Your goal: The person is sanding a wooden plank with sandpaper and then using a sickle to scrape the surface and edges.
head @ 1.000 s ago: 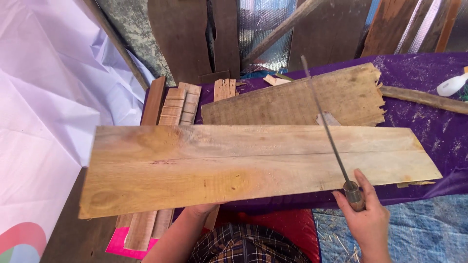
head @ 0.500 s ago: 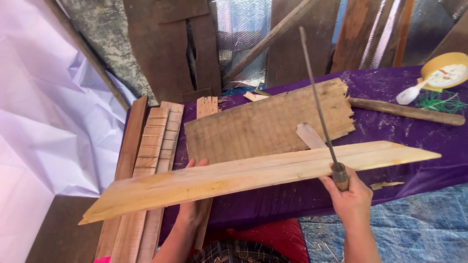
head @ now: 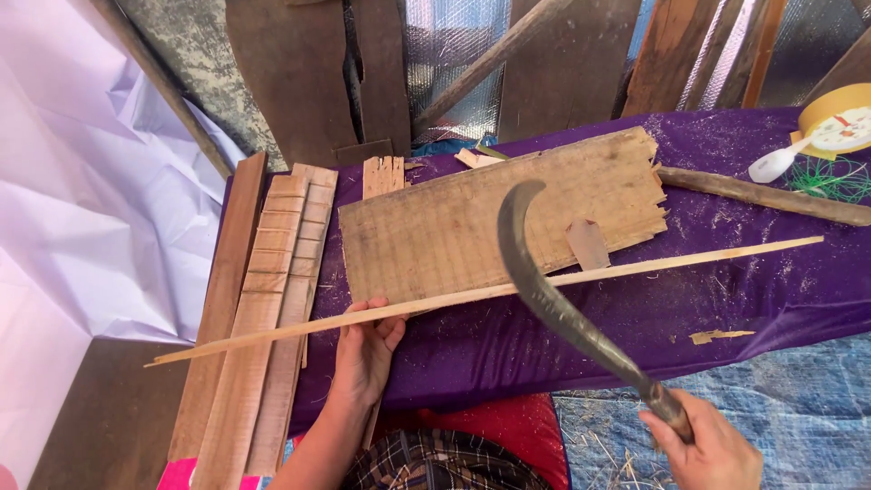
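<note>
Your left hand [head: 365, 356] grips one long, thin wooden board [head: 490, 292] turned on edge, fingers wrapped over its upper edge and thumb underneath. The board runs from low on the left, past the slats, up across the purple cloth [head: 726, 308] to a narrow tip at the right; it crosses in front of the flat plank and is held just above the cloth.

Your right hand [head: 703, 449] is clenched around the handle of one curved, dark-bladed knife [head: 553, 304]. The blade rises up and to the left, its hooked tip over the flat plank and its middle crossing the thin board; you cannot tell whether the steel touches the wood.

On the cloth lies one wide, weathered plank [head: 454, 231] with a frayed right end, and one small pale chip [head: 588, 243] rests on it. To the left, about three narrow slats [head: 263, 318] lie side by side, running away from you. One round stick [head: 762, 192] lies to the right of the plank. In the far right corner are one white spoon [head: 773, 163], one yellow round container [head: 835, 122] and a tangle of green string [head: 821, 177]. One small splinter [head: 717, 337] sits near the cloth's front edge.
</note>
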